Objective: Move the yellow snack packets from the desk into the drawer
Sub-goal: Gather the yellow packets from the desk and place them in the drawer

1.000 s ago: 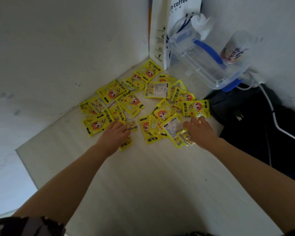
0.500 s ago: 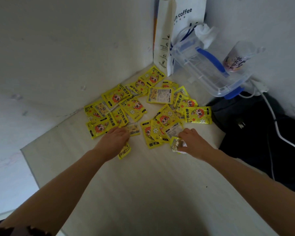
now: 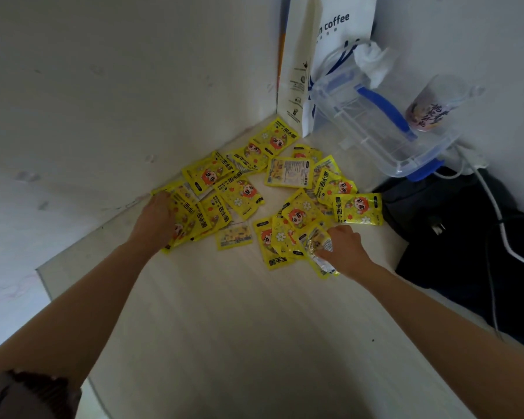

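Several yellow snack packets (image 3: 288,176) lie scattered on the pale desk (image 3: 254,328), in the corner where two white walls meet. My left hand (image 3: 156,219) lies at the left end of the spread, fingers curled over a bunch of overlapping packets (image 3: 191,219) beside the wall. My right hand (image 3: 344,249) is at the right end, closed on a crumpled packet (image 3: 319,252) lifted slightly off the desk. One packet (image 3: 359,208) lies just beyond that hand. No drawer is in view.
A white paper coffee bag (image 3: 315,55) stands in the corner. Beside it a clear plastic box with blue handles (image 3: 375,122) leans on the right wall, with a plastic cup (image 3: 433,107) behind it. A black bag (image 3: 466,237) and white cable (image 3: 496,213) lie at the right.
My left hand has slid left and forward onto the packets by the wall, bunching them. My right hand has closed on a packet and raised it a little.
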`<state>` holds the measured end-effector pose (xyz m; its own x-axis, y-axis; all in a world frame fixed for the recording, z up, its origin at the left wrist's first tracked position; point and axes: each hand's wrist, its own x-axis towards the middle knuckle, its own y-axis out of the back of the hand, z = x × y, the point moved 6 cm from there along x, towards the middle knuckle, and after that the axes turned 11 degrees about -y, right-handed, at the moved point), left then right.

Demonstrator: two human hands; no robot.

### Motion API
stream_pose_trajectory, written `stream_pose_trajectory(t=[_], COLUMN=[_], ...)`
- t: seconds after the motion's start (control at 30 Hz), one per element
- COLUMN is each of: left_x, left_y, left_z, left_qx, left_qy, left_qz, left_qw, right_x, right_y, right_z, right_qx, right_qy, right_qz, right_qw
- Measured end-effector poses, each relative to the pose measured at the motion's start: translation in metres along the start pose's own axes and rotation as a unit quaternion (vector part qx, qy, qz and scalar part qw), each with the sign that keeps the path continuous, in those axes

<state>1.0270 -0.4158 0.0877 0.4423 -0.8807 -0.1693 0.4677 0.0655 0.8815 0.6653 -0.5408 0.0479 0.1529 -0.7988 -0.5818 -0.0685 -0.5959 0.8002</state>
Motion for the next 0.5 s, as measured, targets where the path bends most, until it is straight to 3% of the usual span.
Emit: stream_pose_trajectory(t=[0.1, 0.23, 0.37, 0.5], left_x=[0.014, 0.023, 0.026, 0.041], left_y=[0.007, -0.002, -0.013, -0.046], left_z=[-0.011, -0.042, -0.058, -0.102], left_qx=[-0.057, -0.17, -0.235, -0.257], left_qy=[0.098, 0.24, 0.299, 0.332], left_qz=[0.041, 0.097, 0.114, 0.078], left_qw=[0.993, 0.951, 0.918, 0.904], right_x=[-0.002, -0.002, 0.0, 0.0], right_y=[-0.002, -0.004, -0.003, -0.001], right_z=[-0.002, -0.006, -0.01, -0.016], right_qx=[0.014, 0.024, 0.038, 0.063], right_qy=[-0.016, -0.033, -0.034, -0.022], right_qz=[0.001, 0.009, 0.01, 0.005], right_qw=[1.0, 0.999, 0.999, 0.998])
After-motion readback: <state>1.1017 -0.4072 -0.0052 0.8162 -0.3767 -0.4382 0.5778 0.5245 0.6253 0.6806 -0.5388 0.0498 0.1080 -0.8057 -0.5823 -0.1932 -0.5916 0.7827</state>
